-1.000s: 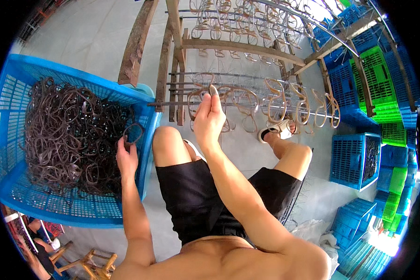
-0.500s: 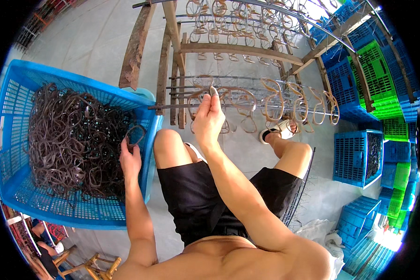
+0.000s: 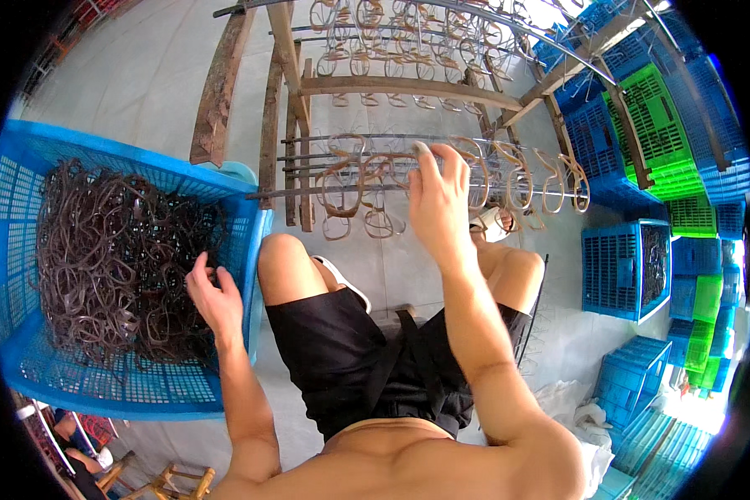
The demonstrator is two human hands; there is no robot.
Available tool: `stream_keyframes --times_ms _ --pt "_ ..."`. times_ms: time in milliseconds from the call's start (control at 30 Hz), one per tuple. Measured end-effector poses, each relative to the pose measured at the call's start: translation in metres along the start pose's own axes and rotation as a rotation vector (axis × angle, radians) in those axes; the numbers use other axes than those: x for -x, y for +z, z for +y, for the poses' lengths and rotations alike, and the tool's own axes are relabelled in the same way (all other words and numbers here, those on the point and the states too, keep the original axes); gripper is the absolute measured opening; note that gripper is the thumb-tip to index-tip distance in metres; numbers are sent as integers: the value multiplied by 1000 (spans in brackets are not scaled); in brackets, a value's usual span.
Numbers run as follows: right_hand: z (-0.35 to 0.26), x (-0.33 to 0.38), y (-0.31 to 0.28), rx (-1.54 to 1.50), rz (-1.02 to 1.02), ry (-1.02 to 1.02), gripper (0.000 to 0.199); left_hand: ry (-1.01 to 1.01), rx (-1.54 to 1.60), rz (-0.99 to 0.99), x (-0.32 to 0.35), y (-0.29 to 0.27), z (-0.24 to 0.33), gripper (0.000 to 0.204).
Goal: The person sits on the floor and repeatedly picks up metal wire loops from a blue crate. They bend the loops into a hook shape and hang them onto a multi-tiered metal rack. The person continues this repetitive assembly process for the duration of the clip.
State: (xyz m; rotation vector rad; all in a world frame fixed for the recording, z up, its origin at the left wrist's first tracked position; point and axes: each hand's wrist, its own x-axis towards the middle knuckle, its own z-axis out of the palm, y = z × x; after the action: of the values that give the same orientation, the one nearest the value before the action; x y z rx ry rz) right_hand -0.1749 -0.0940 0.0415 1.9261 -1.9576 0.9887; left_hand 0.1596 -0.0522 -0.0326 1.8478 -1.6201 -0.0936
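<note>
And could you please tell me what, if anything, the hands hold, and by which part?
The left hand holds nothing; whether the right hand, at the thin brown looped frames, pinches one cannot be told.

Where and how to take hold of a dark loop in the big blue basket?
Take a dark loop by an uppermost, exposed curve, probably from straight above: the big blue basket walls off the sides but is open on top, and the loops lie tangled, so buried parts would likely snag.

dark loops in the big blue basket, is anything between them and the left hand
Nothing visible is: the left hand is over the rim of the blue basket, fingers spread beside the dark loops; whether they touch is unclear.
</note>
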Motion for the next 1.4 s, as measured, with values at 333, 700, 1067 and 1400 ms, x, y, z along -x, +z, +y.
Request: stream_keyframes --times_ms 333,700,1067,1400 --pt "27 -24 10 -98 -487 -76 14 17 1045 -594 59 111 168 38" --pt "42 -27 -1 -294 -608 -60 5 14 656 -45 40 189 235 48" --pt "31 -40 -55 -336 -314 443 13 149 572 226 25 183 230 31" --pt "-17 44 46 -884 357 943 12 250 718 -20 25 190 207 31"
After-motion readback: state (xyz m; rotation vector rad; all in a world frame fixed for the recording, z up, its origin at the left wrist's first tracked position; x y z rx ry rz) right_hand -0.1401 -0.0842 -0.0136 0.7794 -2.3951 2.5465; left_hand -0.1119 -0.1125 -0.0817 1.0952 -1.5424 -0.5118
